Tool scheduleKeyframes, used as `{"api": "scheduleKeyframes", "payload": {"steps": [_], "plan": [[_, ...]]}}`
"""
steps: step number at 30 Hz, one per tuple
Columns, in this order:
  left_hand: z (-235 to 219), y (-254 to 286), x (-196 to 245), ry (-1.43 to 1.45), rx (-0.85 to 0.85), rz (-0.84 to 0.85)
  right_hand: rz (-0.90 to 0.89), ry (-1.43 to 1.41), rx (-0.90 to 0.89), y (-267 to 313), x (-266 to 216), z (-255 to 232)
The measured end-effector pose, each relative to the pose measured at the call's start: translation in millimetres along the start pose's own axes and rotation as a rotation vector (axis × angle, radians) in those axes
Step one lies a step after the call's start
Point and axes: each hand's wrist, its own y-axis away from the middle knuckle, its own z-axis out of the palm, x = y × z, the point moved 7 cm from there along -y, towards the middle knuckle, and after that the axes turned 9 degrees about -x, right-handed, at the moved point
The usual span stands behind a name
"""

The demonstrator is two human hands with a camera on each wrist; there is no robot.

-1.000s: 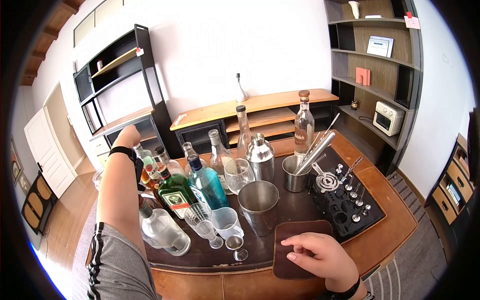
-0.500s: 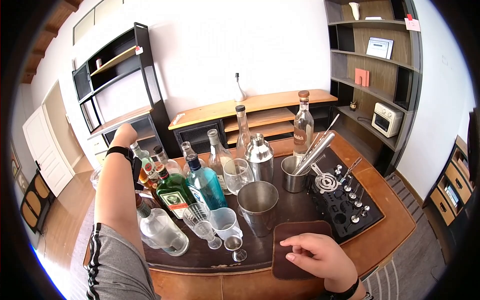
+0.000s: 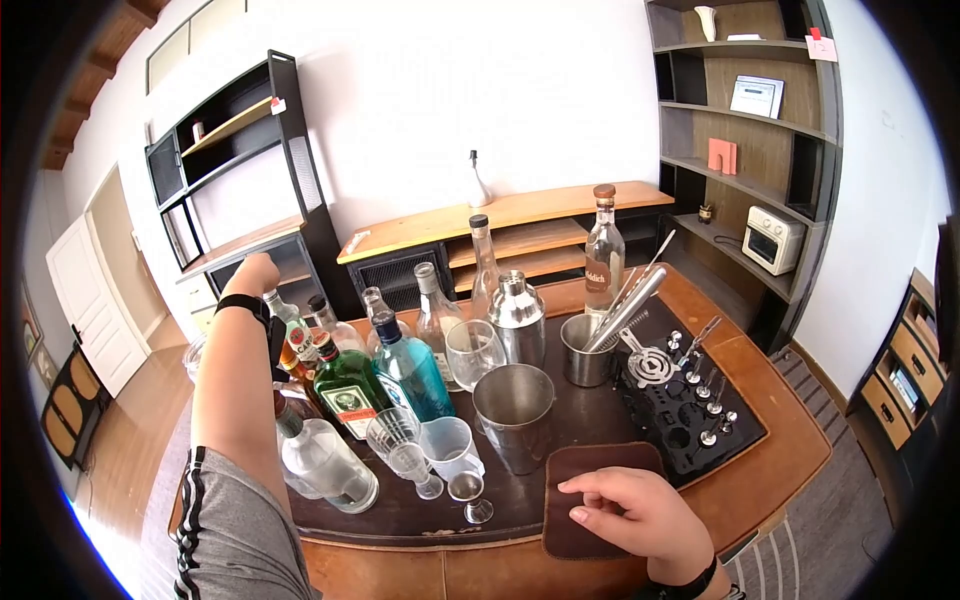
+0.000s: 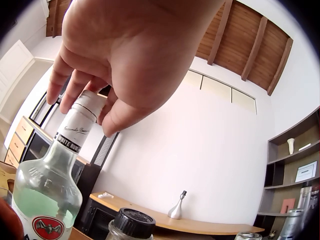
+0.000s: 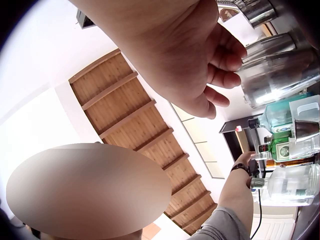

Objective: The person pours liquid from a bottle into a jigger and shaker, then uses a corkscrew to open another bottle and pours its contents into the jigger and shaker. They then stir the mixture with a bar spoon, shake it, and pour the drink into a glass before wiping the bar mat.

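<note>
White rum bottle (image 4: 48, 175) is at the far left of the bottle group on the dark-topped table (image 3: 385, 522); its base is out of my sight, so I cannot tell whether it rests on the surface. Through the left wrist view I see its white neck band and the red round emblem with a bat. I have the left hand (image 4: 135, 57) at the top of that bottle, thumb on one side of the cap and fingers on the other, a narrow hold from above. A black-capped bottle (image 4: 132, 222) is just beside it.

In the head view I find the green bottle (image 3: 345, 390) and the blue bottle (image 3: 425, 375) nearer the table's middle, with a clear bottle (image 3: 325, 462) below the left forearm. My right hand (image 3: 640, 510) holds nothing; its fingers are loosely bent, part-way open, over the brown mat (image 3: 595, 456), though I cannot tell whether it touches. Near it I see the metal tin (image 3: 515, 420), the small jigger (image 3: 478, 511) and the black tool tray (image 3: 645, 415), with a strainer (image 3: 652, 366) at its far end.
</note>
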Motion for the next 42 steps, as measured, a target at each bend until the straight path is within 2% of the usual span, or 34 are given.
{"api": "scheduleKeyframes", "payload": {"steps": [2, 8, 10, 12, 13, 14, 15, 16, 17, 18, 20, 23, 24, 25, 26, 27, 28, 29, 30, 34, 37, 42], "plan": [[1, -1, 7, -0.117, -0.064, 0.045, -0.011, -0.004, 0.006, 1, 1, 0], [-34, 57, 27, 0.092, -0.202, -0.004, 0.001, 0.012, 0.008, 1, 2, -1], [-41, 33, 9, 0.183, -0.069, -0.032, -0.023, 0.031, 0.023, 0, 5, -1], [-80, 60, 7, 0.483, 0.163, -0.027, -0.031, 0.032, 0.044, -1, 11, 0], [-92, 59, -4, 0.655, 0.195, -0.013, -0.031, 0.029, 0.057, -3, 15, 0], [-117, 70, -8, 0.690, 0.325, 0.095, -0.030, 0.026, 0.070, -4, 19, 0], [-151, 92, -10, 0.644, 0.526, 0.181, -0.016, 0.021, 0.073, -6, 22, 0], [-162, 104, -25, 0.860, 0.461, 0.062, -0.018, 0.008, 0.083, -6, 24, -1], [-183, 134, -23, 0.990, 0.485, 0.086, -0.019, -0.005, 0.093, -6, 26, 0], [-207, 175, -11, 1.153, 0.557, 0.170, -0.017, -0.019, 0.101, -5, 28, 1], [-232, 233, -1, 1.284, 0.597, 0.323, -0.030, -0.032, 0.107, -6, 31, 5], [-237, 325, 32, 1.391, 0.596, 0.576, -0.041, -0.038, 0.079, -9, 30, 13], [-232, 355, 46, 1.441, 0.535, 0.696, -0.048, -0.030, 0.075, -11, 32, 16], [-223, 382, 59, 1.486, 0.493, 0.719, -0.055, -0.025, 0.073, -14, 35, 21], [-212, 406, 74, 1.502, 0.402, 0.851, -0.058, -0.020, 0.072, -15, 38, 26], [-198, 430, 88, 1.598, 0.392, 0.854, -0.035, -0.019, 0.065, -17, 40, 29], [-185, 448, 102, 1.639, 0.286, 0.958, -0.039, -0.005, 0.062, -18, 41, 32], [-168, 463, 116, 1.656, 0.239, 0.959, -0.041, 0.011, 0.059, -19, 42, 34], [-153, 474, 131, 1.634, 0.079, 1.004, -0.045, 0.031, 0.053, -21, 44, 36], [-52, 468, 177, 1.557, -0.327, 0.799, -0.060, -0.056, 0.107, -25, 57, 37], [13, 442, 182, 1.679, -0.466, 0.648, -0.021, -0.091, 0.121, -32, 74, 41], [72, 430, 184, 1.769, -0.676, 0.514, 0.033, -0.099, 0.007, -42, 83, 71]]}}
